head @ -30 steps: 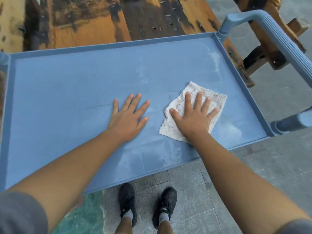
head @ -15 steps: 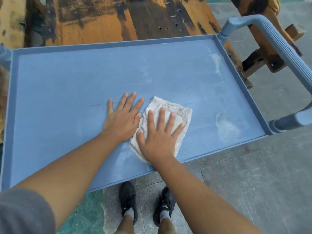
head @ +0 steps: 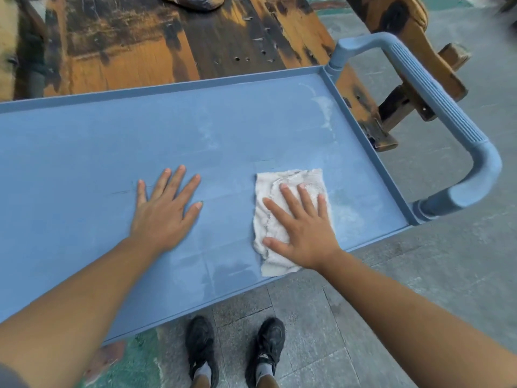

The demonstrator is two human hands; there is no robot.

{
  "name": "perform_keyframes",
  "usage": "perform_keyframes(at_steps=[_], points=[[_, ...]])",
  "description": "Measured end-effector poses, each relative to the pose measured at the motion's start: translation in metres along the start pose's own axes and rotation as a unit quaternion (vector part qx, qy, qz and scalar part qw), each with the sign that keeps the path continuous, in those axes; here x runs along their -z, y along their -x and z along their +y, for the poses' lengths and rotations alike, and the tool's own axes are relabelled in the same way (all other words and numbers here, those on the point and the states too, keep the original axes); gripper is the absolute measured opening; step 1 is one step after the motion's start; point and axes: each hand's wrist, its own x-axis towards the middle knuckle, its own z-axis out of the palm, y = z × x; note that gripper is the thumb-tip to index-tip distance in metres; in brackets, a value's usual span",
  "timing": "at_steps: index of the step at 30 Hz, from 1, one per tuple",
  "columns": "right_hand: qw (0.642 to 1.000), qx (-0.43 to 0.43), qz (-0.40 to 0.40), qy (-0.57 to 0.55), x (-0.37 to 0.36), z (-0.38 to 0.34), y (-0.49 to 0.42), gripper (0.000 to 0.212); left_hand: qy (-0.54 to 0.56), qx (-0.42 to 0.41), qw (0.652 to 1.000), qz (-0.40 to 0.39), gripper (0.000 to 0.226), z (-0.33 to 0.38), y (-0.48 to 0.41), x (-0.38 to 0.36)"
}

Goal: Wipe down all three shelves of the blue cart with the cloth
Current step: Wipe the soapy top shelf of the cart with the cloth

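Note:
The blue cart's top shelf (head: 84, 141) fills the middle of the view, with pale dusty smears on its right part. A white cloth (head: 291, 177) lies flat on the shelf's right half, near the front rim. My right hand (head: 305, 228) presses flat on the cloth, fingers spread. My left hand (head: 165, 211) rests palm down on the bare shelf to the left of the cloth, holding nothing. The lower shelves are hidden under the top one.
The cart's ribbed blue handle (head: 436, 99) arches at the right end. A worn wooden table (head: 140, 46) stands behind the cart, and a wooden bench (head: 397, 29) to the back right. My black shoes (head: 235, 348) stand on grey paving below the front rim.
My right hand slid the cloth left until it touched my left hand, then back to the right. My left hand stayed planted on the shelf.

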Motion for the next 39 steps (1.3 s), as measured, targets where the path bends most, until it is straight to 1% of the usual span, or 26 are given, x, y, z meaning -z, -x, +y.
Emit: perform_keyframes(at_steps=[4,7,9,11,14,18,21,24,27,31,35,39], points=[[0.999,-0.038,-0.014,0.010,0.012,0.059,0.004,0.082,-0.005,0.006,1.000,0.000,0.065,0.000,0.001,0.003],[0.999,-0.036,-0.020,0.006,0.014,0.063,0.004,0.082,-0.022,0.037,0.999,-0.008,0.059,0.015,-0.005,0.006],[0.999,-0.035,-0.022,-0.003,0.013,0.062,0.003,0.082,-0.035,0.048,0.998,-0.001,0.052,0.043,-0.024,0.009],[0.999,-0.027,-0.019,-0.008,0.013,0.062,0.003,0.082,-0.017,0.015,1.000,-0.005,0.050,0.072,-0.047,0.010],[1.000,-0.006,-0.003,-0.010,0.011,0.068,-0.004,0.082,0.007,-0.052,0.998,-0.025,0.057,0.107,-0.087,0.002],[0.999,0.030,0.013,-0.007,0.007,0.075,-0.028,0.082,0.013,-0.031,0.999,-0.023,0.058,0.115,-0.106,-0.009],[0.999,0.033,0.009,-0.017,0.015,0.082,-0.079,0.082,0.009,-0.033,0.999,-0.014,0.059,0.112,-0.104,-0.015],[0.999,-0.002,0.004,-0.032,0.026,0.087,-0.147,0.083,0.013,-0.031,0.999,-0.013,0.061,0.111,-0.105,-0.016],[0.999,-0.032,0.006,-0.035,0.034,0.091,-0.211,0.087,0.001,-0.041,0.999,0.005,0.060,0.110,-0.105,-0.022],[0.998,-0.052,0.003,-0.035,0.040,0.100,-0.272,0.089,-0.008,-0.046,0.999,0.001,0.060,0.111,-0.106,-0.022],[0.993,-0.111,-0.007,-0.038,0.047,0.108,-0.303,0.094,-0.011,-0.038,0.999,-0.006,0.060,0.113,-0.106,-0.021],[0.977,-0.204,-0.008,-0.056,0.049,0.123,-0.298,0.102,-0.015,-0.040,0.999,-0.008,0.061,0.115,-0.110,-0.018]])
